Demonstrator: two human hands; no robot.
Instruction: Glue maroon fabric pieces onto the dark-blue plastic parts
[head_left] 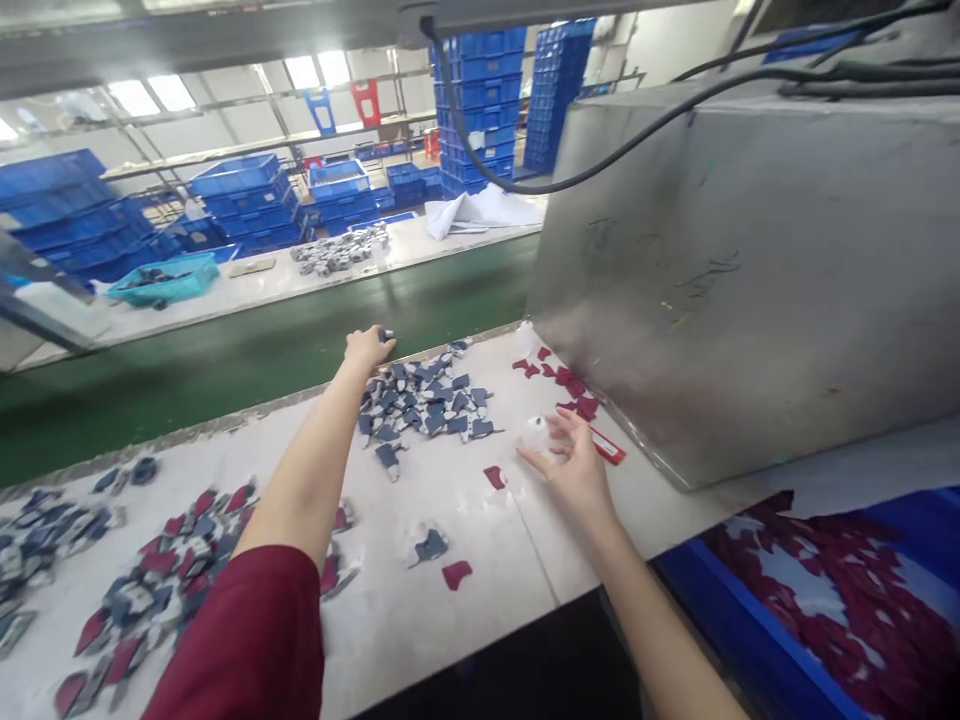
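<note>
My left hand [367,350] reaches over the far edge of the white table, its fingers closed on a small dark piece [385,336]. Just below it lies a pile of dark blue and white pieces [427,395]. In my right hand [574,455], pinched between thumb and fingers, is a small translucent white bottle [538,433]. A red and white strip [607,447] lies beside that hand. Maroon pieces [570,382] are scattered beyond it. Nearer me lie a single maroon piece [457,574] and a dark blue piece [431,545].
A large metal box [750,270] stands at the right. Beyond the table runs a green belt [247,345]. More mixed pieces [157,570] lie at the left. A blue bin [750,610] of maroon pieces sits at the lower right. Cables hang overhead.
</note>
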